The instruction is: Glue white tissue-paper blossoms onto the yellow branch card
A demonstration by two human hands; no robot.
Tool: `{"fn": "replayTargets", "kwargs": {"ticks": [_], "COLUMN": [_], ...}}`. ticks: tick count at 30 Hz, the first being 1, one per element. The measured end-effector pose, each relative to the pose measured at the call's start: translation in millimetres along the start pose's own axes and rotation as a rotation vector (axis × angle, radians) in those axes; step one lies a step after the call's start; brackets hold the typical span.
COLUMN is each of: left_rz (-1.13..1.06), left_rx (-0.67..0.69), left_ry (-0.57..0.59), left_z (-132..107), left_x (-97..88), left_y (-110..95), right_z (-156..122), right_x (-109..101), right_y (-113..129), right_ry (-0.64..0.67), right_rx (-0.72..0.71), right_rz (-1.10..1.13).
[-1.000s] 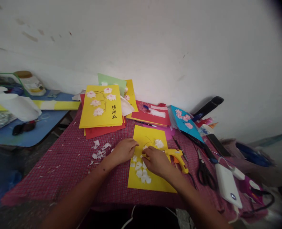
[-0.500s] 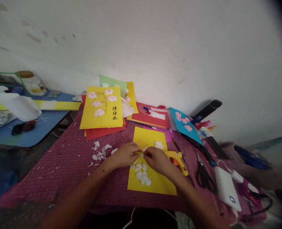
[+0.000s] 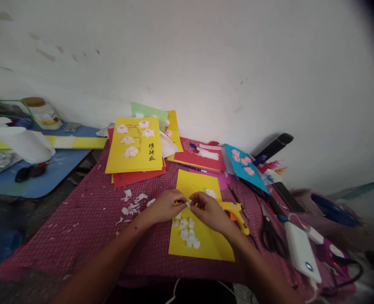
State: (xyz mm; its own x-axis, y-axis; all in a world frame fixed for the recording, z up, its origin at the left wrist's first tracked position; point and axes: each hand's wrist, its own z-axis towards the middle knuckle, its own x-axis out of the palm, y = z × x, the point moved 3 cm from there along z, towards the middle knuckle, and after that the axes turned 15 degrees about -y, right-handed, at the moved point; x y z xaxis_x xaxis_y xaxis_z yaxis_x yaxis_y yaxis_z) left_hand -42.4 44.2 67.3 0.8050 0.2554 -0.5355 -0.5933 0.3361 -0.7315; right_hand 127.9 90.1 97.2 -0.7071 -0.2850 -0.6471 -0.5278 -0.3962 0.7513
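Desk [image 3: 92,207]: largely open left of scraps [image 3: 131,208]
Sheet [image 3: 210,246]: bare right of petals [image 3: 183,234]
Right: glue gun [image 3: 234,207], scissors [image 3: 272,236], power bank [image 3: 302,249] in the way
Far side: cards [image 3: 133,162] bar passage

The left forearm [image 3: 117,245] is extended from the lower left of the frame, the right forearm [image 3: 255,257] from the lower right. The left hand [image 3: 167,206] and right hand [image 3: 210,212] are positioned just below frame centre, backs turned upward. Fingers are curled; both sets of fingertips are directed inward, closely opposed.
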Motion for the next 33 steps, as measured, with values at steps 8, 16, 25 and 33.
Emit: {"fn": "replayTargets", "kwargs": {"ticks": [8, 16, 25, 33], "left_rz": [0.008, 0.138, 0.239, 0.257], "left_rx": [-0.013, 0.071, 0.195, 0.2], "left_ry": [-0.006, 0.0, 0.107, 0.116], "left_z": [1, 0, -2, -1], "left_x": [-0.8, 0.1, 3.4, 2.5], "left_y": [-1, 2, 1, -2], "right_z": [0, 46, 74, 82], "right_x": [8, -25, -17, -4], "right_y": [2, -15, -6, 3], "right_ry": [-0.046, 0.064, 0.381, 0.501], "right_rx": [-0.163, -0.311, -0.603, -0.698], "right_rz": [-0.203, -0.5, -0.651, -0.699]}}
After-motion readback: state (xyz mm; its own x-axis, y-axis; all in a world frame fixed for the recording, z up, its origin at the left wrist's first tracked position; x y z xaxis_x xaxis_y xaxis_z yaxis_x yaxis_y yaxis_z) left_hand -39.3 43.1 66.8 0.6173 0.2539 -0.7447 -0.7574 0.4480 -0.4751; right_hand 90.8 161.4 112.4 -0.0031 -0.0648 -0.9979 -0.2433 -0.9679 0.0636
